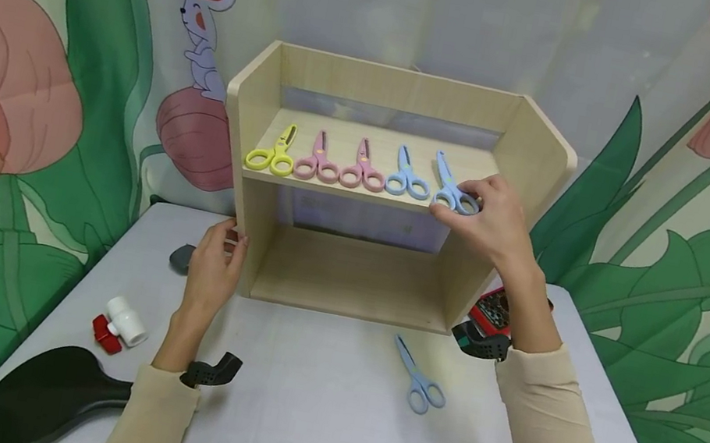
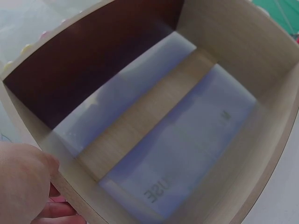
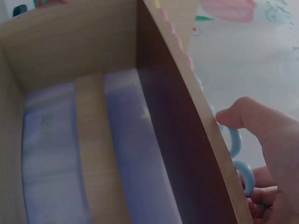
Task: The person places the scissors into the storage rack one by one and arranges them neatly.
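Observation:
My right hand [image 1: 494, 218] holds a pair of blue scissors [image 1: 448, 178] by the finger loops at the right end of the upper shelf. In the right wrist view, a blue finger loop [image 3: 245, 177] shows beside the fingers, past the shelf's front edge. My left hand [image 1: 215, 264] rests against the outer left side of the wooden shelf unit [image 1: 355, 277], partly hidden. To the left of the held pair lie yellow scissors [image 1: 281, 153], two pink pairs, [image 1: 318, 160] and blue scissors [image 1: 406, 175], blades pointing back. Another blue pair of scissors [image 1: 416, 379] lies on the table before the unit.
On the table's left are a black paddle-shaped object [image 1: 57, 391], a white and red fitting [image 1: 125, 321] and a dark grey object [image 1: 180, 258]. A red and black item [image 1: 492, 311] sits right of the unit, partly behind the right wrist. A printed curtain [image 1: 429, 5] hangs behind.

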Available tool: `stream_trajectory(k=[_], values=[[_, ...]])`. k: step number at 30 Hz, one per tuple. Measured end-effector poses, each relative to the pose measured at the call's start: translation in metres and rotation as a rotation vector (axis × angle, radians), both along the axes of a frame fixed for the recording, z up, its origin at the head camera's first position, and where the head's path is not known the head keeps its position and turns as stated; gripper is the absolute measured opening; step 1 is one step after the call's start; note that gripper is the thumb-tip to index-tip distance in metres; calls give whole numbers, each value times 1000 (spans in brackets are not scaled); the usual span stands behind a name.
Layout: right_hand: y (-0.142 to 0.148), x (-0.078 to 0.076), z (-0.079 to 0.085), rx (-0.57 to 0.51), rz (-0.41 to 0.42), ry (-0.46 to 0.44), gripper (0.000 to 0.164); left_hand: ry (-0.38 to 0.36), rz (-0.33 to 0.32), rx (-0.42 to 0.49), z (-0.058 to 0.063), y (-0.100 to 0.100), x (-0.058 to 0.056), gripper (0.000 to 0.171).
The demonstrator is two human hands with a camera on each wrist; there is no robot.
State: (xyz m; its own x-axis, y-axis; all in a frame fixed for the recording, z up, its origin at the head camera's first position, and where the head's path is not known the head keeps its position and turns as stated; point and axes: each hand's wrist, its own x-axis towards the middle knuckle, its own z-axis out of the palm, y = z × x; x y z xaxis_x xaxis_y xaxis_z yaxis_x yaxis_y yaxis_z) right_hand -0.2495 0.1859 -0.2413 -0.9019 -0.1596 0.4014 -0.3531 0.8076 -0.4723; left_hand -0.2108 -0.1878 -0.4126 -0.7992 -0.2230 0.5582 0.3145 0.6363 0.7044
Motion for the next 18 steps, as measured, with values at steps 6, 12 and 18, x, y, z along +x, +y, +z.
stream_trajectory(k=[6, 12, 18], values=[[3, -8, 10, 20, 28, -104, 65, -4, 0, -4, -1, 0, 0, 37], [4, -14, 14, 59, 48, -135, 68, 3, 0, -5, -1, 0, 0, 37], [3, -11, 0, -15, 22, -4, 71, -1, -1, -2, -1, 1, -1, 37]])
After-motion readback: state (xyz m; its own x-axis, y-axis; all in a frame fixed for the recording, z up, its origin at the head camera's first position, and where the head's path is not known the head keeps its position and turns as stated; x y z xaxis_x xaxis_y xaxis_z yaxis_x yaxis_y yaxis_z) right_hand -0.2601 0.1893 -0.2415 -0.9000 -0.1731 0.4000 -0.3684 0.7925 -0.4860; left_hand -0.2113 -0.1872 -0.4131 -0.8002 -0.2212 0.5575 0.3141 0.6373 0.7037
